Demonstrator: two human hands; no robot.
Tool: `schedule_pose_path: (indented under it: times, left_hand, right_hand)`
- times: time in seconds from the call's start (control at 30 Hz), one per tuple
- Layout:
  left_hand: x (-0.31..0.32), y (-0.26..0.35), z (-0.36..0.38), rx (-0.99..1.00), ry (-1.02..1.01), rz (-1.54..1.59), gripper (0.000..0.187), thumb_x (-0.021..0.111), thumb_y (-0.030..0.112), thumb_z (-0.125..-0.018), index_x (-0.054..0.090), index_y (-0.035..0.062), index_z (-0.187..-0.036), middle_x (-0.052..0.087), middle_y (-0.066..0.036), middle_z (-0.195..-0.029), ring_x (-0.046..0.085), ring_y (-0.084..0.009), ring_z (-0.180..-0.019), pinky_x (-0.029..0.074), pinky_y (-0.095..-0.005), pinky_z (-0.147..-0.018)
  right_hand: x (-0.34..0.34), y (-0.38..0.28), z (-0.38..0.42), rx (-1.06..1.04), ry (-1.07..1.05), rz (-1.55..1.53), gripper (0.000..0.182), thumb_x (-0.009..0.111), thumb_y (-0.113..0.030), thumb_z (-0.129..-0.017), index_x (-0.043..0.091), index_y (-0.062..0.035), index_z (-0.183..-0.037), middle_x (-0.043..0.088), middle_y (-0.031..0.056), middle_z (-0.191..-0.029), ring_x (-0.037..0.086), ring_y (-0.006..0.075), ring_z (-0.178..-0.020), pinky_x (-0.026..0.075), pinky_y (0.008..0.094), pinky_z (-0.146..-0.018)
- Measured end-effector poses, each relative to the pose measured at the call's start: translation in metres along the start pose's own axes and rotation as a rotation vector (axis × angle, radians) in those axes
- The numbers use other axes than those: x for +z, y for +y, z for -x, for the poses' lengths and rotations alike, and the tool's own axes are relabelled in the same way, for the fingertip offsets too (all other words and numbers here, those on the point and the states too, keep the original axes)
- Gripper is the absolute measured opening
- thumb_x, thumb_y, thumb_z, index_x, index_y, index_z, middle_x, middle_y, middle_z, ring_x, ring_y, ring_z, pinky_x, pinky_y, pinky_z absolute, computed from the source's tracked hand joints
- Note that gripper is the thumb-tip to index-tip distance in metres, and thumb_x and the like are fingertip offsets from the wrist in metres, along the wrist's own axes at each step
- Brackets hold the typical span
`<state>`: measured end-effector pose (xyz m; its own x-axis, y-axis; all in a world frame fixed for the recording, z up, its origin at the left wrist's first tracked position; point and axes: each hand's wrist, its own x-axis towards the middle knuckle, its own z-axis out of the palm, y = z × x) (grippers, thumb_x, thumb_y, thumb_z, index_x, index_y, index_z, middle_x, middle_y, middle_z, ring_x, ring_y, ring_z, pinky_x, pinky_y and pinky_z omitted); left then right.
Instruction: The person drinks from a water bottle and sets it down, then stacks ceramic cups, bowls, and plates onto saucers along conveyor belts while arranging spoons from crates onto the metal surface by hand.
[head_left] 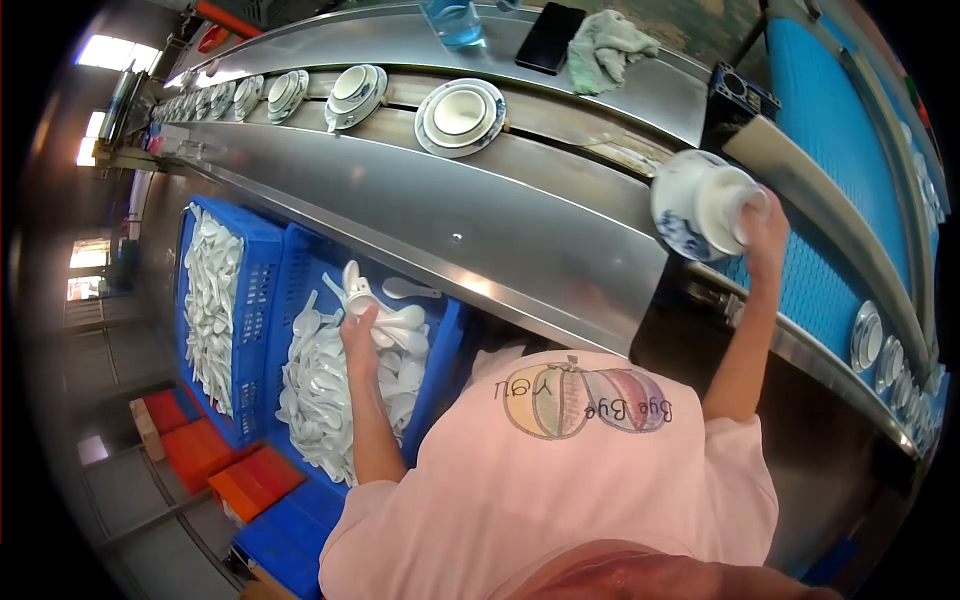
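Observation:
My left hand (361, 335) is closed around several white ceramic spoons (402, 318), above a blue crate (448, 340) heaped with similar spoons (318, 400). My right hand (765, 235) grips a stack of white tableware (712, 205) at the right end of the steel counter. The stack has a blue-patterned plate with a bowl and a smaller cup on it. It is tilted, and my fingers are at the cup. Which pieces the fingers actually press on is partly hidden.
Similar tableware sets (461, 115) stand in a row along the conveyor channel. Beside the crate is another crate of spoons (210, 310). A blue belt (830, 130) with more sets (868, 335) runs at right. A phone (550, 38) and a cloth (607, 50) lie on the far ledge.

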<state>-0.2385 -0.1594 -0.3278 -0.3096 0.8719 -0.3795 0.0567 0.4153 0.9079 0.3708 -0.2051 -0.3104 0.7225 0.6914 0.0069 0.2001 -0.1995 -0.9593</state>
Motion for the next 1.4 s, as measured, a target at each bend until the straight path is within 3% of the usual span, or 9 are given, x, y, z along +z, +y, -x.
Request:
schedule_pose_path:
  times: [0.2,0.33,0.4,0.67,0.9,0.97,1.1,1.2,1.4]
  left_hand:
    - [-0.010,0.043,-0.037,0.067,-0.152,0.438,0.052,0.055,0.013,-0.081,0.033,-0.0023,-0.126,0.054,-0.021,-0.109,0.057,-0.0310,-0.096,0.047,-0.0429,-0.086]
    - [0.015,0.083,-0.092,0.204,-0.123,0.456,0.050,0.061,0.014,-0.077,0.041,-0.0054,-0.118,0.057,-0.019,-0.100,0.058,-0.0282,-0.091,0.048,-0.0390,-0.082]
    - [0.033,0.103,-0.122,0.167,-0.174,0.421,0.047,0.062,0.013,-0.077,0.044,-0.0052,-0.117,0.059,-0.017,-0.098,0.060,-0.0247,-0.088,0.049,-0.0353,-0.078]
    - [0.114,0.134,-0.231,0.268,-0.024,0.094,0.037,0.071,0.000,-0.063,0.055,-0.0086,-0.095,0.062,-0.014,-0.088,0.063,-0.0228,-0.070,0.051,-0.0327,-0.060]
    - [0.140,0.135,-0.295,0.265,0.251,-0.540,0.056,0.076,0.021,-0.055,0.054,-0.0088,-0.097,0.060,-0.024,-0.096,0.061,-0.0340,-0.088,0.048,-0.0371,-0.080]
    - [0.143,0.141,-0.290,0.219,0.288,-0.549,0.054,0.073,0.019,-0.056,0.054,-0.0086,-0.098,0.059,-0.024,-0.100,0.060,-0.0344,-0.091,0.048,-0.0373,-0.081]
    - [0.144,0.157,-0.281,0.182,0.357,-0.572,0.050,0.072,0.018,-0.056,0.056,-0.0088,-0.094,0.060,-0.024,-0.097,0.062,-0.0336,-0.086,0.050,-0.0371,-0.076]
    - [0.138,0.155,-0.292,0.205,0.373,-0.428,0.046,0.072,0.018,-0.056,0.058,-0.0087,-0.090,0.061,-0.024,-0.094,0.063,-0.0328,-0.082,0.051,-0.0369,-0.072]
    - [0.125,0.162,-0.283,0.215,0.314,0.043,0.039,0.068,0.006,-0.058,0.058,-0.0102,-0.093,0.062,-0.019,-0.088,0.064,-0.0271,-0.076,0.051,-0.0358,-0.065]
  right_hand:
    - [0.148,0.003,-0.034,-0.261,-0.395,0.333,0.042,0.054,-0.013,-0.074,0.052,0.0027,-0.113,0.060,0.0215,-0.101,0.059,0.0292,-0.093,0.044,0.0346,-0.082]
    - [0.173,-0.056,-0.003,-0.044,-0.541,0.101,0.037,0.054,-0.017,-0.084,0.051,0.0015,-0.115,0.061,0.0118,-0.096,0.057,0.0174,-0.085,0.044,0.0285,-0.077]
    - [0.159,-0.054,-0.004,-0.142,-0.457,0.128,0.033,0.055,-0.016,-0.085,0.053,-0.0014,-0.115,0.061,0.0089,-0.095,0.055,0.0133,-0.085,0.045,0.0260,-0.076]
    - [-0.026,0.011,-0.026,-0.304,0.232,0.537,0.027,0.055,-0.011,-0.084,0.059,-0.0050,-0.111,0.062,0.0116,-0.105,0.060,0.0196,-0.094,0.046,0.0294,-0.081]
    - [-0.216,0.048,-0.013,-0.206,0.780,1.299,0.032,0.049,-0.017,-0.081,0.061,-0.0045,-0.109,0.061,0.0188,-0.102,0.057,0.0341,-0.094,0.042,0.0404,-0.086]
    - [-0.257,0.069,-0.009,0.075,0.833,1.424,0.041,0.049,-0.032,-0.082,0.060,-0.0006,-0.107,0.060,0.0217,-0.105,0.056,0.0367,-0.095,0.042,0.0424,-0.087]
    - [-0.280,0.089,-0.001,0.559,0.816,1.257,0.065,0.047,-0.055,-0.080,0.061,0.0037,-0.103,0.059,0.0266,-0.103,0.056,0.0389,-0.096,0.042,0.0432,-0.087]
    - [-0.316,0.109,-0.010,0.600,0.778,1.073,0.075,0.045,-0.062,-0.078,0.060,0.0079,-0.101,0.057,0.0298,-0.103,0.056,0.0407,-0.097,0.043,0.0448,-0.086]
    - [-0.390,0.191,-0.015,0.598,0.682,0.553,0.055,0.057,-0.034,-0.080,0.048,0.0038,-0.119,0.056,0.0207,-0.104,0.057,0.0304,-0.092,0.048,0.0409,-0.076]
